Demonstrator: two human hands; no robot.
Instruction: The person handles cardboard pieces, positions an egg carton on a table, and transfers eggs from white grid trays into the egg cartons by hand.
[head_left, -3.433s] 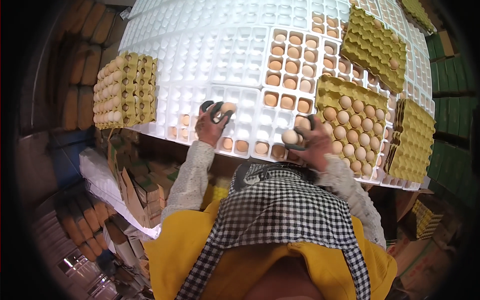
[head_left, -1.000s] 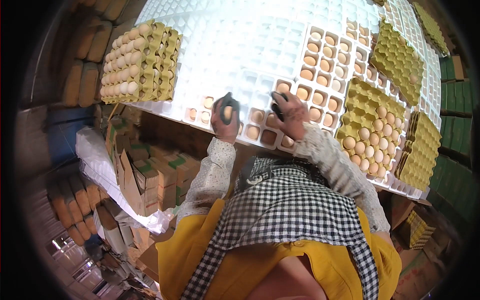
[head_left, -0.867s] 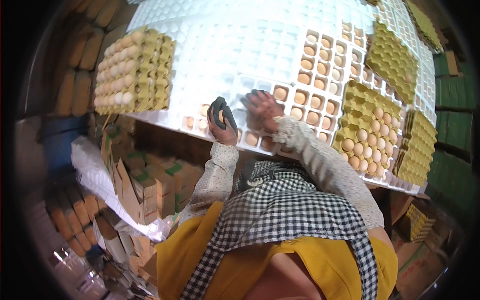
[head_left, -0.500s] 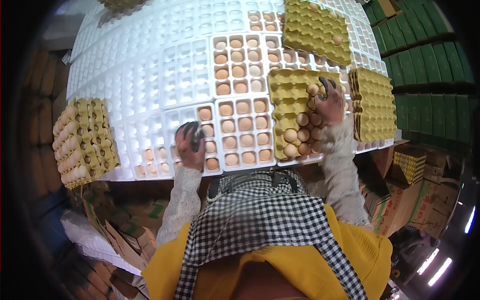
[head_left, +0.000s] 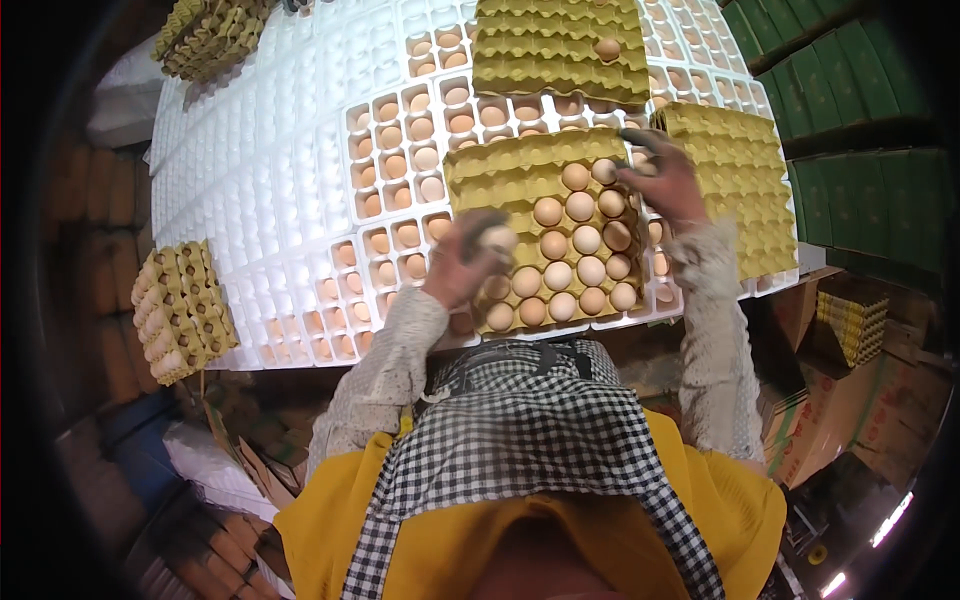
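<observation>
My left hand, slightly blurred, closes on a pale egg above the left side of a yellow pulp egg tray. Brown and pale eggs fill the tray's near and right cells; its far-left cells hold none. At the tray's far right corner my right hand reaches in with thumb and fingers apart, the thumb beside another egg. A pale patch shows between these fingers; I cannot tell if it is an egg behind them. White foam trays with eggs lie under and around the pulp tray.
Stacked pulp trays stand right, and another pulp tray with one egg lies farther back. Egg-filled pulp trays sit at the table's left corner. More stacked trays are far left. Green boxes line the right side.
My left hand has moved right from the foam tray to the pulp tray and now holds an egg. My right hand stays near the pulp tray's far right corner. The view has shifted.
</observation>
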